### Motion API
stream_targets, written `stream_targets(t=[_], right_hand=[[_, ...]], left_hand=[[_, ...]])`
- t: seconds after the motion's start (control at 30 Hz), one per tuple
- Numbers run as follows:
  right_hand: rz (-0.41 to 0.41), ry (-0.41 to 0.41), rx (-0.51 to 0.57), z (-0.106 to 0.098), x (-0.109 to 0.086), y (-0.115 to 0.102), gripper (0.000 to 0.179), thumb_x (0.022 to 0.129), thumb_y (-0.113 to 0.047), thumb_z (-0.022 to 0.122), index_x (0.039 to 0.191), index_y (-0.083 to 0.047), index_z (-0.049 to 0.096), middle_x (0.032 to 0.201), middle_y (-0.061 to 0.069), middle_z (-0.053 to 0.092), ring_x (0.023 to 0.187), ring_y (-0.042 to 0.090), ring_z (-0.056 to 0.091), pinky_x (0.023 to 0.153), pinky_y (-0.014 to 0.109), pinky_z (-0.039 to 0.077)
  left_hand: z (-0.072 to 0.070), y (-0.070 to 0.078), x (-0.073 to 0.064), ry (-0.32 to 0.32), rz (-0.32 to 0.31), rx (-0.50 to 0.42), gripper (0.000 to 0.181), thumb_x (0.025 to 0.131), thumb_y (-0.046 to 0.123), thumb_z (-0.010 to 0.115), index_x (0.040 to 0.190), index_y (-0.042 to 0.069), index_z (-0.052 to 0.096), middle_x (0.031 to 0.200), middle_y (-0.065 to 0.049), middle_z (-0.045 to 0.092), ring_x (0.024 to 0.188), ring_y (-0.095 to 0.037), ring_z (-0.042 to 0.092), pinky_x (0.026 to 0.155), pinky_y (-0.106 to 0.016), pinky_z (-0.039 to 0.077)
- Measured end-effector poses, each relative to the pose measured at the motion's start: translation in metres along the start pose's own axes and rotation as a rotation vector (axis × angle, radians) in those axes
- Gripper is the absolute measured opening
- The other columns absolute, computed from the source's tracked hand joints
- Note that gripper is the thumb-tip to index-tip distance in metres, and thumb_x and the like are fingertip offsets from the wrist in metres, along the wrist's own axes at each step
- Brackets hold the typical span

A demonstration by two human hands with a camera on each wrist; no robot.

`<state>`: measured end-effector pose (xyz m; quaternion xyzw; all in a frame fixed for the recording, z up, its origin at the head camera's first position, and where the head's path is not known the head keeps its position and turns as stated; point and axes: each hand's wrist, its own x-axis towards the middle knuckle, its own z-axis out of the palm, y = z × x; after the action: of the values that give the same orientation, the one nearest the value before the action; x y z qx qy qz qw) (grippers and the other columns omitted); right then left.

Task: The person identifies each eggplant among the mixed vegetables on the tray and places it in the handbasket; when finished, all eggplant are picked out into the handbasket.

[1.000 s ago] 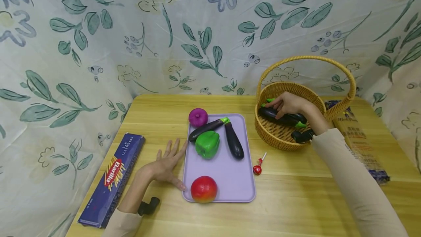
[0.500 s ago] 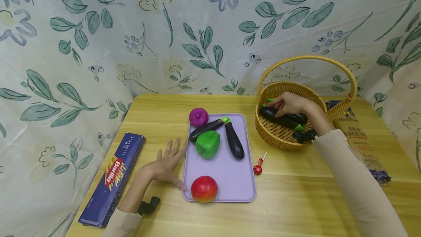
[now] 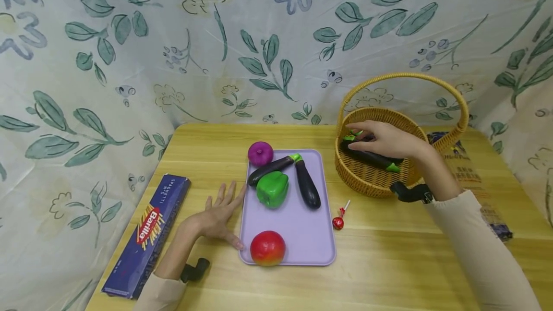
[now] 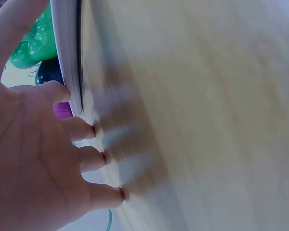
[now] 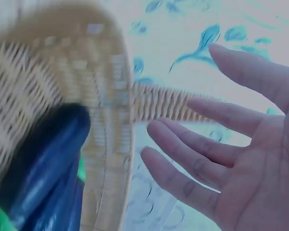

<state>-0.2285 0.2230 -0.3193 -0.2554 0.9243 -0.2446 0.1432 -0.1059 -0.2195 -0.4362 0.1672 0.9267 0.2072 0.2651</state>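
Note:
My right hand (image 3: pixel 390 141) hovers over the wicker basket (image 3: pixel 365 187), its fingers loosely extended and holding nothing. Beneath it lie several dark eggplants (image 3: pixel 372 159) with green caps; the hand partly covers them in the head view. In the right wrist view, the fingers stand apart from the eggplants (image 5: pixel 43 173). My left hand (image 3: pixel 217 220) is spread at the left edge of the lilac tray (image 3: pixel 307 239), its fingertips on the table and thumb by the rim. On the tray are two eggplants (image 3: pixel 308 186), a green bell pepper (image 3: pixel 272 189) and a red mango-like fruit (image 3: pixel 268 248).
A purple onion (image 3: pixel 260 154) sits at the tray's far left corner. Right of the tray lies a red lollipop (image 3: pixel 339 222). A blue spaghetti box (image 3: pixel 149 234) is at the left, and a long pasta packet (image 3: pixel 464 169) lies behind my right arm. The basket's handle (image 3: pixel 403 76) arches high.
My right hand has let go of the eggplant in the basket, straightened its fingers and lifted slightly toward the right. The left hand has stayed put.

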Motion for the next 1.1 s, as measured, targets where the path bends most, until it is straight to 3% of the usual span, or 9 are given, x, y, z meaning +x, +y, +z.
stream_targets(t=[0.13,0.37,0.5,0.8,1.1], right_hand=[[-0.029,0.037,0.035,0.013,-0.009,-0.018,0.065,0.104,-0.033,0.063,0.158,-0.005,0.04,0.15,0.025,0.049,0.128,0.043,0.061,0.102,0.059,0.054],[-0.126,0.092,0.049,0.049,-0.013,-0.039,0.065,0.103,-0.032,0.066,0.159,-0.011,0.041,0.145,0.019,0.058,0.127,0.036,0.063,0.101,0.056,0.056],[-0.144,0.095,0.074,0.074,-0.012,-0.049,0.067,0.101,-0.034,0.067,0.159,-0.013,0.041,0.148,0.018,0.056,0.129,0.036,0.06,0.103,0.058,0.054],[-0.014,0.082,0.13,0.126,0.004,-0.054,0.076,0.1,-0.036,0.067,0.16,-0.002,0.035,0.151,0.034,0.047,0.133,0.046,0.057,0.105,0.061,0.052],[0.055,0.105,0.146,0.148,0.015,-0.055,0.076,0.099,-0.029,0.07,0.156,0.006,0.036,0.141,0.033,0.054,0.12,0.04,0.06,0.095,0.052,0.057]], left_hand=[[0.0,0.0,0.0,0.0,-0.003,-0.003,0.148,0.065,0.056,0.093,0.167,0.016,-0.008,0.17,-0.025,-0.019,0.156,-0.051,-0.019,0.121,-0.078,-0.007],[0.0,0.0,0.0,-0.001,-0.002,0.003,0.148,0.065,0.056,0.092,0.167,0.016,-0.008,0.17,-0.025,-0.019,0.156,-0.051,-0.019,0.121,-0.078,-0.006],[0.0,0.001,0.0,0.0,-0.005,-0.004,0.149,0.065,0.056,0.093,0.167,0.016,-0.008,0.17,-0.025,-0.019,0.156,-0.051,-0.019,0.12,-0.079,-0.007],[0.0,0.0,-0.001,0.003,-0.002,-0.008,0.148,0.065,0.055,0.093,0.167,0.016,-0.007,0.17,-0.025,-0.019,0.156,-0.051,-0.019,0.121,-0.078,-0.007],[0.0,0.0,0.0,0.001,-0.003,-0.01,0.148,0.065,0.054,0.093,0.167,0.016,-0.008,0.17,-0.025,-0.02,0.156,-0.051,-0.02,0.12,-0.078,-0.007]])
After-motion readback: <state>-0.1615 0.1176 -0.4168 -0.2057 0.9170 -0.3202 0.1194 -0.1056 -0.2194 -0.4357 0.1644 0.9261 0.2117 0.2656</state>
